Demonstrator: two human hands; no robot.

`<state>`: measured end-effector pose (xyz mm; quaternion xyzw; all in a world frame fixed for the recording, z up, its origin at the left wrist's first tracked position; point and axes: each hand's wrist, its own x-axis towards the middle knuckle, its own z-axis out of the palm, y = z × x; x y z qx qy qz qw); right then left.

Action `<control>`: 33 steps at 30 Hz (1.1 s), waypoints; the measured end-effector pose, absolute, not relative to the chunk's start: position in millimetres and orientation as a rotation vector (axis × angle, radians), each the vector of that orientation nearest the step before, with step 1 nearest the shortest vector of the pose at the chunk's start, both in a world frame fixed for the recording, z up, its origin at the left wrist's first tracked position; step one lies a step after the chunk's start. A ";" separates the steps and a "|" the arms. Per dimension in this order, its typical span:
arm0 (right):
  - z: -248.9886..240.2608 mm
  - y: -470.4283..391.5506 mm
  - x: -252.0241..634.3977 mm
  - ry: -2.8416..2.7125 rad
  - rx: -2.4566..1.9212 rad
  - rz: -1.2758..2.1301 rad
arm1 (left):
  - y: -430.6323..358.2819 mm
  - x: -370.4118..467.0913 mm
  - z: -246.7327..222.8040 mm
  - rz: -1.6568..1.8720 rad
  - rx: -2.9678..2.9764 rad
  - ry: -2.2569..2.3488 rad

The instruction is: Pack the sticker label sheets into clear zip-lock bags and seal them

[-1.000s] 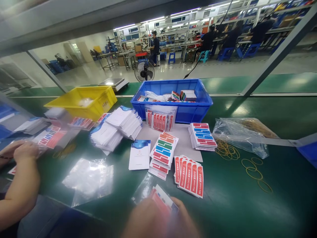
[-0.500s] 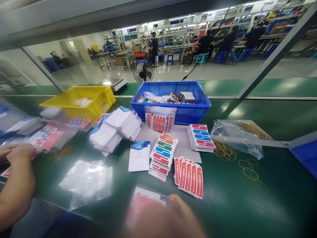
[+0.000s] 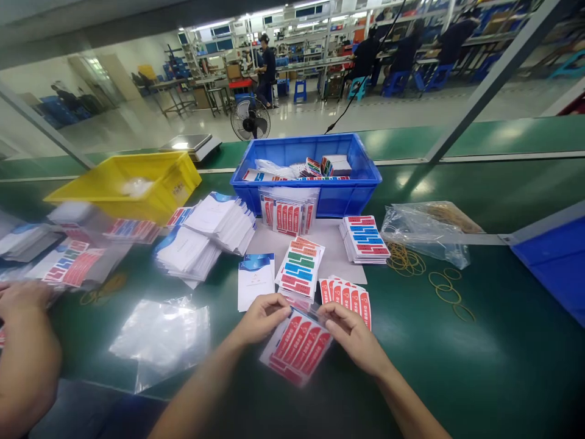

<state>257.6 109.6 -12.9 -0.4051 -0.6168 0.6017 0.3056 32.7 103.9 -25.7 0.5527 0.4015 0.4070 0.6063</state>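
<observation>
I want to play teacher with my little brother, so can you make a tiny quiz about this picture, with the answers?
1. True or false: in the picture, the yellow bin is left of the blue bin.
2. What are the left hand and right hand holding?
A) a fan
B) a red-and-white packet
C) a stool
3. Fill in the colour: the rubber bands lie on a ____ table.

Key: 1 true; 2 B; 3 green.

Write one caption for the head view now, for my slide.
Left hand and right hand hold a clear bag with red labels before a blue bin.
</observation>
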 end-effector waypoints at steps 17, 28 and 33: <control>-30.4 106.6 259.3 -1.868 -1.057 1.382 | 97.1 34.7 -23.3 0.779 1.521 0.920; -33.1 104.4 256.2 -2.048 -0.953 1.249 | 96.1 40.1 -20.0 0.711 1.658 0.946; -33.2 102.9 251.5 -2.066 -0.903 1.234 | 93.2 43.9 -19.3 0.728 1.715 0.935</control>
